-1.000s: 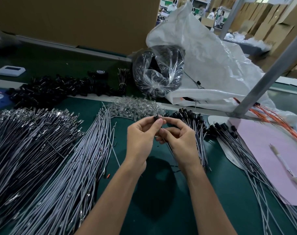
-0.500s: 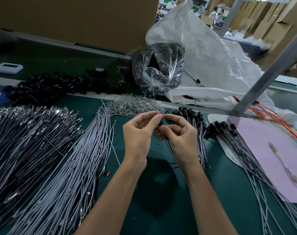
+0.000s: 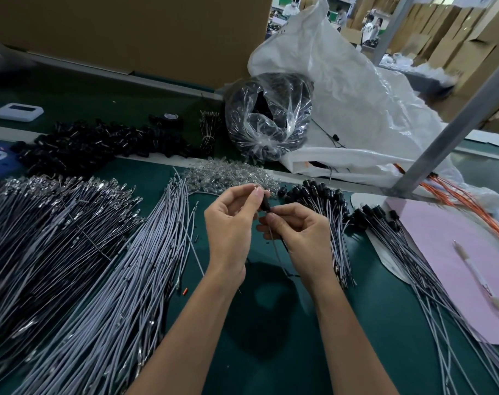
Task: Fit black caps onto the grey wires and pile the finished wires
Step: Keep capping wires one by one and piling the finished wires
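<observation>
Currently my left hand [image 3: 231, 223] pinches the black cap [image 3: 265, 205], my right hand [image 3: 304, 228] the grey wire [image 3: 276, 249]. A finished pile [image 3: 335, 235] lies beside the pink sheet [image 3: 453, 252]; many bare wires [image 3: 114, 295] remain.

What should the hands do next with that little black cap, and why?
Probably push the black cap and the grey wire together until the cap sits tight. The left hand pinches the cap and the right hand pinches the wire just below it, so the joining seems unfinished. The pile of capped wires lies to the right.
</observation>
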A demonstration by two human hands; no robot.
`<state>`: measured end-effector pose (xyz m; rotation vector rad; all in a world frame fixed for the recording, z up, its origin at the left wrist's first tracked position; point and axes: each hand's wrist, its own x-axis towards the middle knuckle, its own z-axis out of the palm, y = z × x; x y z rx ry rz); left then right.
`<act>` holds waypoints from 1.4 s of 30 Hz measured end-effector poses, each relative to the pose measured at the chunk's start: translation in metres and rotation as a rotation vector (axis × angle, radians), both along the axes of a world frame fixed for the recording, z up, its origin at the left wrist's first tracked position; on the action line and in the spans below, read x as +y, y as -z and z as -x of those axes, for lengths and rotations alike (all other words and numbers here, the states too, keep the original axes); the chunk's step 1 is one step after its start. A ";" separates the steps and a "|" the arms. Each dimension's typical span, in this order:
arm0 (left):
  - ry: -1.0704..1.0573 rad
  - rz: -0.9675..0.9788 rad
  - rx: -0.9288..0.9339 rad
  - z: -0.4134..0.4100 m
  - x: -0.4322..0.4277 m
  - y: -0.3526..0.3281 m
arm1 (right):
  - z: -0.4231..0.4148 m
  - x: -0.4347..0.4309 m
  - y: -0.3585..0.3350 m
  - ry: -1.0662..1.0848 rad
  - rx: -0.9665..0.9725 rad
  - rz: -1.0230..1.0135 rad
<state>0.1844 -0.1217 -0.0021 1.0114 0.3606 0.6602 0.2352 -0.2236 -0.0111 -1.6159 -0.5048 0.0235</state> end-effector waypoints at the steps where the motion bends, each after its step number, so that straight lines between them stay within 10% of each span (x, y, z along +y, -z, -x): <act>1: -0.014 -0.008 0.001 0.000 0.000 0.000 | 0.000 0.000 0.000 -0.001 0.000 -0.002; 42: 0.008 -0.077 -0.057 -0.002 -0.001 0.005 | 0.002 0.003 0.003 -0.022 -0.032 -0.030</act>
